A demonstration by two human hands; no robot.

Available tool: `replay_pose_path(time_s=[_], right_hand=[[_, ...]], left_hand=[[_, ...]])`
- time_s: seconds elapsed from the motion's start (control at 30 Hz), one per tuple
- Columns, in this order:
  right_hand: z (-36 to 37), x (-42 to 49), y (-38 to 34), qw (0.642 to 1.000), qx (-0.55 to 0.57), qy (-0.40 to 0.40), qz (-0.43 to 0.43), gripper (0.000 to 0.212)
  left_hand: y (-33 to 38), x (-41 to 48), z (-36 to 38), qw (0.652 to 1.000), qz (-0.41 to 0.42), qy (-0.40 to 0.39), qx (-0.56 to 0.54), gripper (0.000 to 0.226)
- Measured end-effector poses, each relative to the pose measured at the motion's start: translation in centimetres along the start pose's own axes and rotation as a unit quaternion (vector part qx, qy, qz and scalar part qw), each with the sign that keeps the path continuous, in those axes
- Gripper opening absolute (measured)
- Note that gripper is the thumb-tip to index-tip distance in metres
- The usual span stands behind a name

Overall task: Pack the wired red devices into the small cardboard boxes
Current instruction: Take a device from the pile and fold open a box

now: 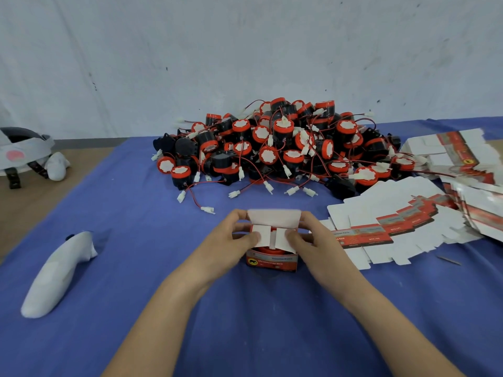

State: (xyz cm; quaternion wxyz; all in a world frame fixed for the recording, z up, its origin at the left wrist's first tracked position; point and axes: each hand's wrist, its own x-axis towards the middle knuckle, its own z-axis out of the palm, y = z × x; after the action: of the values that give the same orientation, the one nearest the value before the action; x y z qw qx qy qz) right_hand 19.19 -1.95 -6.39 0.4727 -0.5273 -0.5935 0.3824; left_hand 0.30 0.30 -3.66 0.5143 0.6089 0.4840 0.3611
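Observation:
A small red-and-white cardboard box [272, 261] stands on the blue cloth in front of me, its top lid flap raised at the back. A red device [268, 250] shows inside under the flaps. My left hand [231, 240] grips the box's left side, thumb pressing the left inner flap down. My right hand [313, 238] grips the right side, thumb on the right inner flap. A big pile of red and black wired devices [277, 148] lies behind the box.
Flat unfolded box blanks [394, 224] fan out to the right, with more stacked at the far right [457, 153]. A white wrapped object [57, 273] lies on the cloth at left. A helmet-like item [21, 151] sits at the far left on the wooden table.

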Motion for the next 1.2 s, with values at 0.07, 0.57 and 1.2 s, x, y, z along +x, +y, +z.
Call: replay_pose_path(time_s=[0.07, 0.57, 1.2], right_hand=[[-0.2, -0.1, 0.0, 0.999, -0.03, 0.012, -0.016, 0.022], [-1.5, -1.5, 0.3, 0.973, -0.199, -0.099, -0.066, 0.037], [-1.6, -1.6, 1.0, 0.944, -0.276, -0.134, -0.123, 0.038]], left_hand=[[-0.1, 0.2, -0.3, 1.0, -0.004, 0.0, 0.01, 0.015], [-2.0, -1.2, -0.5, 0.974, 0.12, -0.028, 0.188, 0.023], [-3.7, -1.8, -0.5, 0.947, 0.196, 0.026, 0.252, 0.025]])
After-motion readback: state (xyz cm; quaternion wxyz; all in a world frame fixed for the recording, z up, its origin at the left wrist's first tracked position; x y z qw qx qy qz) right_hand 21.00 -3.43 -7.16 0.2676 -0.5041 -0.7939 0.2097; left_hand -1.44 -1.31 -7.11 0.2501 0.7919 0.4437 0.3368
